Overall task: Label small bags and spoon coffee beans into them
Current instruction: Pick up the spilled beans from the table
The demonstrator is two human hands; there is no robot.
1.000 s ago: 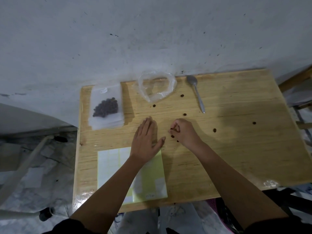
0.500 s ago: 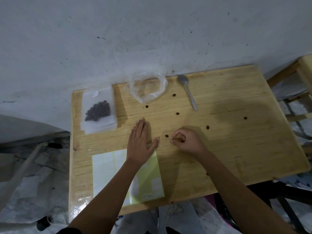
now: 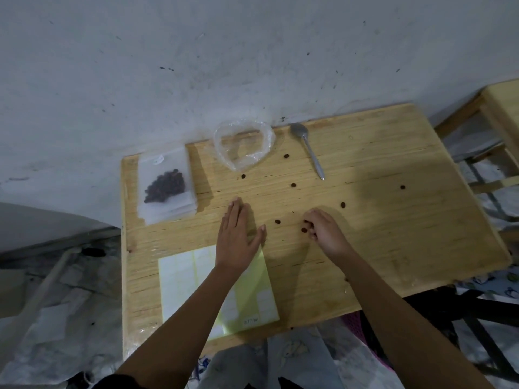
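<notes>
My left hand [image 3: 238, 237] lies flat on the wooden table [image 3: 393, 248], fingers straight, its heel on the top edge of the label sheet [image 3: 182, 279]. To its right, my right hand [image 3: 327, 231] has curled fingers and pinches a coffee bean [image 3: 304, 229] at its fingertips. Several loose beans are scattered over the table, one of them [image 3: 277, 221] between my hands. A filled small bag [image 3: 167, 189] tops a stack of small bags at the back left. The metal spoon [image 3: 307, 148] lies at the back by the wall.
A crumpled clear plastic bag [image 3: 243, 144] sits at the back edge, left of the spoon. A wooden stool [image 3: 502, 108] stands past the table's right side. The wall runs along the table's far edge.
My right hand has shifted slightly among the loose beans, and its fingers now close on one. My left hand stays flat in the same place. The camera has tilted a little.
</notes>
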